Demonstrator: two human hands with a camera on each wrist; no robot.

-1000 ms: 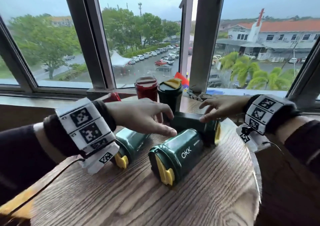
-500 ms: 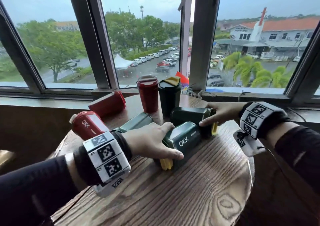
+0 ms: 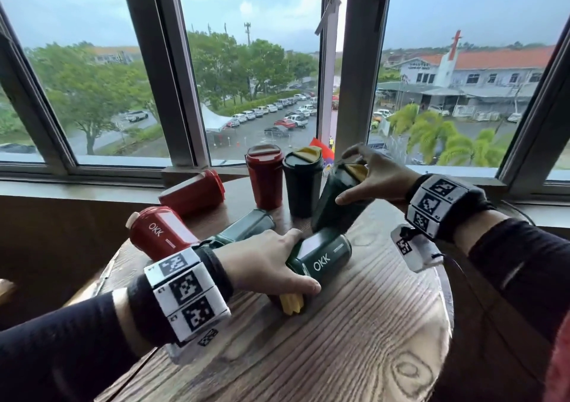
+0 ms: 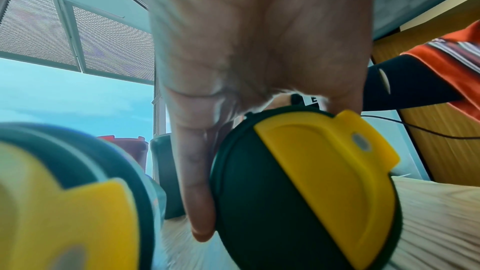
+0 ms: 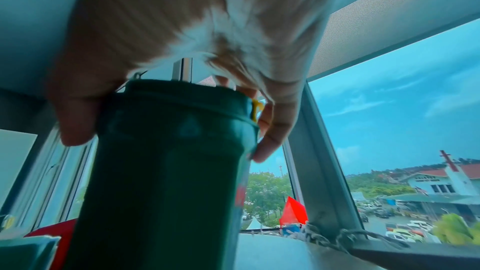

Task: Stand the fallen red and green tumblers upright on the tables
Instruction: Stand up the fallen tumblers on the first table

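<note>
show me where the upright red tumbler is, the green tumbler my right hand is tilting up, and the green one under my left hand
upright red tumbler (image 3: 264, 182): head view, middle of its body.
tilted green tumbler (image 3: 336, 202): head view, its side wall.
lying green tumbler (image 3: 324, 255): head view, side by the OKK lettering.

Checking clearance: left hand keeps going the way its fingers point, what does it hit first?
The left hand already grips the lying green tumbler. Beyond it in that line, probably the tilted green tumbler in the right hand; depth is unclear.
</note>
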